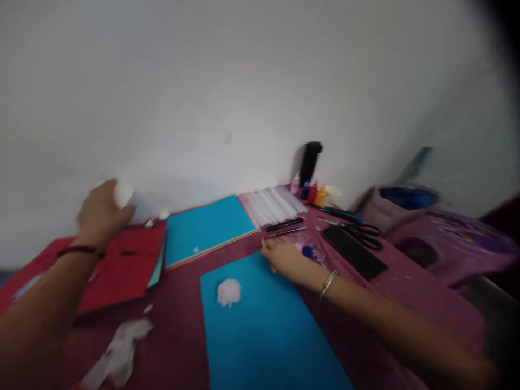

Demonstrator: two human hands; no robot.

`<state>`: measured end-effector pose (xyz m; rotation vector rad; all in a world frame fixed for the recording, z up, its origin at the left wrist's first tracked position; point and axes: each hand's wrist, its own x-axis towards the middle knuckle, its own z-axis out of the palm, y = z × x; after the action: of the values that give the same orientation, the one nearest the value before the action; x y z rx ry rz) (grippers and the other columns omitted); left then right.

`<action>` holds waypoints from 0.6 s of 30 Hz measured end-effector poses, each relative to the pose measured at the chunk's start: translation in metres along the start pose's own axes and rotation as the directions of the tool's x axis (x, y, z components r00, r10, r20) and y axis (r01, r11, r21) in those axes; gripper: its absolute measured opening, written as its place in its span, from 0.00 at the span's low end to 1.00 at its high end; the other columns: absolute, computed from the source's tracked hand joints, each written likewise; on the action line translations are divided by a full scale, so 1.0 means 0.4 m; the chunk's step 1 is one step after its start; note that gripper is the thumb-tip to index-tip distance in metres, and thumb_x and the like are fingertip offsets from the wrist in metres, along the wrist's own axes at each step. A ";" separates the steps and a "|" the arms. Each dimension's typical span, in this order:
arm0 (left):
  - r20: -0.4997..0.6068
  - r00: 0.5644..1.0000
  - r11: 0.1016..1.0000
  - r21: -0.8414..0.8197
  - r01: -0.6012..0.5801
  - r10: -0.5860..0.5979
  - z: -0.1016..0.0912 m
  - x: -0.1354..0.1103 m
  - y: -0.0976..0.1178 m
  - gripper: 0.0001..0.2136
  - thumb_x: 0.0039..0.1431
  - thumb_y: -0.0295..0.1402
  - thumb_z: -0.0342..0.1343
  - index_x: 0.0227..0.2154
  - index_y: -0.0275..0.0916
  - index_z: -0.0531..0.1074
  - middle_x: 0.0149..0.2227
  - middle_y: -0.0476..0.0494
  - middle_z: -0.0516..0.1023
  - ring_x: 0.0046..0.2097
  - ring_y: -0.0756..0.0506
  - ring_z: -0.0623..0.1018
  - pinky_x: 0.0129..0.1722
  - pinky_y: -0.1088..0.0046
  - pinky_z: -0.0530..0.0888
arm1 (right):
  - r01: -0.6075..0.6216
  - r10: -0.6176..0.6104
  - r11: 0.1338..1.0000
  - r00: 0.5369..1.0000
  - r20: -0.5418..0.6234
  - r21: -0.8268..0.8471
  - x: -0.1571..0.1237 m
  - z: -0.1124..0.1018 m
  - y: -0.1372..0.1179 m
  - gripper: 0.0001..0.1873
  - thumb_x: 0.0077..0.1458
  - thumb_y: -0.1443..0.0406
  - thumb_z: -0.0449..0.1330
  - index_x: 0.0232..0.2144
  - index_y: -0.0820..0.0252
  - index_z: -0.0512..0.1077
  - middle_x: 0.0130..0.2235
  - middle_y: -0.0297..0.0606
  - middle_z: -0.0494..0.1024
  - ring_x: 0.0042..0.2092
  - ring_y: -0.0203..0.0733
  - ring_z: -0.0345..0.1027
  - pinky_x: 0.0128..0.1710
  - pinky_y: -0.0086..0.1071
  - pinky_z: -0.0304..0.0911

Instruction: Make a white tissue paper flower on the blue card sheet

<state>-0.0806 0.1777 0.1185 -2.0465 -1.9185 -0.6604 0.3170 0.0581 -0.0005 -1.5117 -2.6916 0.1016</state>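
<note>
My left hand is raised at the far left above a red sheet, its fingers curled round a white, soft-looking lump, perhaps cotton. My right hand rests on the far right corner of a blue sheet in front of me, fingers folded down against it; whether it holds anything is hidden. A fluffy white cotton ball lies on that blue sheet. More white cotton lies on the maroon table at the lower left.
A stack of coloured paper with a blue top lies by the wall, with white sticks, pens, scissors, a black phone, small paint bottles and a black cylinder. A purple plastic stool stands at right.
</note>
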 end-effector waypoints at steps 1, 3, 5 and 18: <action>-0.075 0.997 0.999 -0.047 -0.012 0.009 -0.039 -0.034 0.024 0.33 0.55 0.34 0.55 0.59 0.21 0.50 0.61 0.28 0.57 0.60 0.29 0.58 0.58 0.56 0.56 | -0.023 0.024 0.999 0.999 -0.033 0.041 0.017 0.000 -0.002 0.17 0.54 0.71 0.57 0.47 0.67 0.69 0.46 0.54 0.72 0.47 0.53 0.65 0.48 0.44 0.56; -0.164 0.986 0.973 -0.229 -0.019 -0.020 -0.114 -0.112 0.083 0.36 0.52 0.36 0.58 0.59 0.23 0.52 0.61 0.33 0.58 0.60 0.33 0.59 0.57 0.61 0.56 | -0.034 0.079 0.959 0.986 -0.150 0.280 0.033 -0.010 -0.032 0.22 0.57 0.69 0.54 0.55 0.64 0.63 0.50 0.55 0.69 0.51 0.53 0.63 0.52 0.48 0.53; -0.135 0.990 0.835 -0.550 -0.034 -0.049 -0.182 -0.211 0.154 0.35 0.51 0.35 0.58 0.59 0.25 0.54 0.57 0.38 0.64 0.57 0.36 0.65 0.53 0.61 0.61 | 0.065 0.090 0.697 0.980 -0.176 0.715 0.012 -0.031 -0.097 0.26 0.60 0.61 0.52 0.60 0.60 0.56 0.54 0.52 0.67 0.51 0.49 0.63 0.51 0.46 0.57; 0.010 0.999 0.293 -0.956 -0.005 0.050 -0.293 -0.695 0.320 0.36 0.38 0.25 0.69 0.54 0.46 0.66 0.58 0.43 0.66 0.56 0.38 0.68 0.50 0.64 0.71 | -0.087 -0.137 -0.739 0.990 -0.022 0.669 -0.305 -0.021 -0.400 0.34 0.50 0.40 0.51 0.53 0.51 0.62 0.51 0.43 0.72 0.47 0.51 0.70 0.35 0.40 0.70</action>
<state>0.0214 -0.1329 0.0982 -2.6435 -1.5503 -2.2461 0.2448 -0.1288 0.0195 -0.2954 -0.7504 2.1407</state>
